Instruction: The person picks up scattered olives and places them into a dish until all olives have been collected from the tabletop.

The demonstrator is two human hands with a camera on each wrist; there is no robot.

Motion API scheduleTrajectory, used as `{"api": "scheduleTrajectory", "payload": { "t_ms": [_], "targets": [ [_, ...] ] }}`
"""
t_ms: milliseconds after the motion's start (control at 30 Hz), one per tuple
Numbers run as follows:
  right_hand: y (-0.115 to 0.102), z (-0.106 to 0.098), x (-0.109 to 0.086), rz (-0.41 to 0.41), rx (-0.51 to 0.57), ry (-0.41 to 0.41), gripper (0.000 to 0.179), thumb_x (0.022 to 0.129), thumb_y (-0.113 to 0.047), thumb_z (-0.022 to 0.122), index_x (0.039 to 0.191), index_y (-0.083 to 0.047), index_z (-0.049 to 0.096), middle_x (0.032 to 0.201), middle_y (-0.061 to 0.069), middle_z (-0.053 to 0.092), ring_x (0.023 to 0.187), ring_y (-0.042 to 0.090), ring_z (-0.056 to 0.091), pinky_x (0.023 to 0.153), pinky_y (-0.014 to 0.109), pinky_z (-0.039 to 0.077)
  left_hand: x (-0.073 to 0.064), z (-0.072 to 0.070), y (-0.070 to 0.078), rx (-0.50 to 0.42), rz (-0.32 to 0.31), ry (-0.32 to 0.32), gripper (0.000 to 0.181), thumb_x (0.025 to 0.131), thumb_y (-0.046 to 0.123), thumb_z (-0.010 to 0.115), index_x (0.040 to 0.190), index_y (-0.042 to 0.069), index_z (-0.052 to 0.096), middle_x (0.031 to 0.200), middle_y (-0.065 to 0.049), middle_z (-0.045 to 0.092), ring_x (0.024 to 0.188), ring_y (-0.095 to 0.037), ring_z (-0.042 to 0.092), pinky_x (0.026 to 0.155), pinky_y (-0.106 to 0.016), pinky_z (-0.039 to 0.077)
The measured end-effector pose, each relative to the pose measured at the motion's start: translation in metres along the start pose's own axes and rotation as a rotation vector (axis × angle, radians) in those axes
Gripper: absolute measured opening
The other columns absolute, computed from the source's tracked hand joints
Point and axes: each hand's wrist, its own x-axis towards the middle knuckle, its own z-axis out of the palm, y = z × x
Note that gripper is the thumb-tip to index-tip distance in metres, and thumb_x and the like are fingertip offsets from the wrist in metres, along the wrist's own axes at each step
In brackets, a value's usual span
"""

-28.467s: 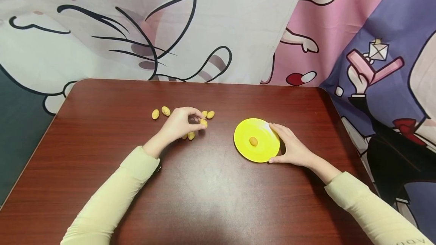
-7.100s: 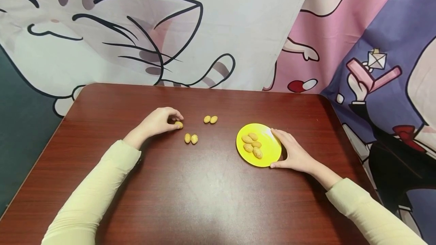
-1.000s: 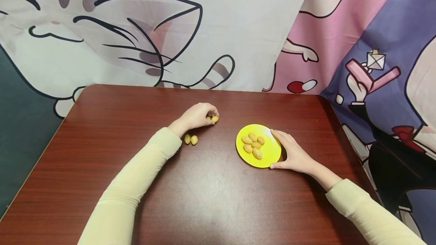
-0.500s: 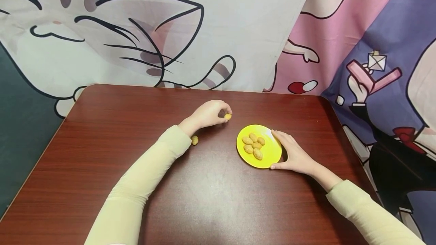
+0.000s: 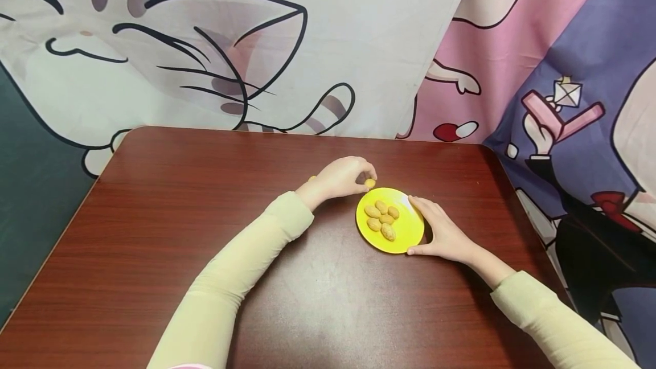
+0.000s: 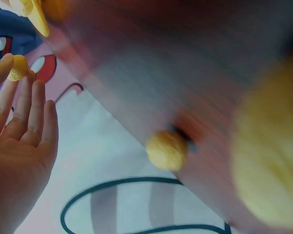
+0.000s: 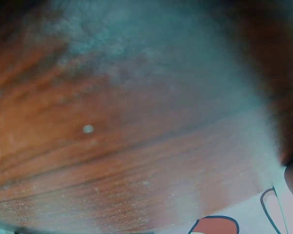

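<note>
My left hand [image 5: 342,177] pinches a small yellow oval piece [image 5: 370,183] between thumb and fingertips, just off the far left rim of a round yellow plate [image 5: 412,226]. Close up, in the left wrist view, the held piece [image 6: 18,68] has a wrinkled surface; its exact kind is unclear. Several similar pieces [image 5: 388,232] lie grouped on the plate. My right hand [image 5: 442,231] holds the plate's right edge, thumb at the near side and fingers at the far side. Behind the left wrist, another yellow piece [image 5: 312,177] barely shows.
The brown wooden table [image 5: 307,312] reaches a patterned cloth backdrop [image 5: 379,44]. Two yellow pieces rest on the table in the left wrist view, one sharp [image 6: 167,150] and one large and blurred [image 6: 273,146]. My left sleeve [image 5: 256,255] crosses the table's middle.
My left hand has picked up one of the two far pieces and carried it right, to the plate's edge. The sleeve now covers the nearer pair. My right hand stays at the plate.
</note>
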Motion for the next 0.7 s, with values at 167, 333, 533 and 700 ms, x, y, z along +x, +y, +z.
{"api": "scheduleTrajectory", "payload": {
  "t_ms": [167, 333, 533, 700],
  "targets": [
    [0.001, 0.000, 0.000, 0.002, 0.004, -0.004, 0.127, 0.068, -0.040, 0.099, 0.168, -0.008, 0.028, 0.166, 0.023, 0.036, 0.153, 0.044, 0.030, 0.117, 0.071, 0.032, 0.008, 0.007, 0.013, -0.007, 0.018, -0.030, 0.020, 0.100, 0.016, 0.074, 0.120, 0.015, 0.076, 0.120, -0.002, 0.074, 0.109, -0.017, 0.068, 0.101, -0.031, 0.056],
    [0.002, 0.001, 0.000, 0.000, 0.002, -0.002, 0.127, 0.068, -0.040, 0.100, 0.168, -0.008, 0.027, 0.166, 0.024, 0.036, 0.153, 0.044, 0.031, 0.117, 0.071, 0.032, 0.016, 0.017, 0.021, 0.001, 0.048, -0.045, 0.020, 0.101, 0.019, 0.072, 0.120, 0.015, 0.076, 0.120, -0.002, 0.074, 0.110, -0.017, 0.068, 0.101, -0.031, 0.055],
    [0.003, 0.001, 0.000, -0.002, -0.001, 0.000, 0.127, 0.068, -0.040, 0.100, 0.168, -0.008, 0.028, 0.166, 0.023, 0.037, 0.153, 0.044, 0.031, 0.117, 0.071, 0.032, 0.022, 0.027, 0.026, 0.008, 0.059, -0.056, 0.022, 0.100, 0.019, 0.074, 0.122, 0.015, 0.076, 0.121, -0.002, 0.074, 0.112, -0.017, 0.067, 0.103, -0.031, 0.054],
    [0.003, 0.001, 0.000, 0.003, 0.008, -0.004, 0.127, 0.069, -0.041, 0.099, 0.168, -0.009, 0.027, 0.166, 0.023, 0.036, 0.153, 0.044, 0.030, 0.118, 0.071, 0.031, 0.023, 0.036, 0.028, 0.017, 0.066, -0.081, 0.023, 0.100, 0.020, 0.074, 0.122, 0.014, 0.076, 0.122, -0.003, 0.075, 0.112, -0.018, 0.067, 0.104, -0.031, 0.054]
  ]
}}
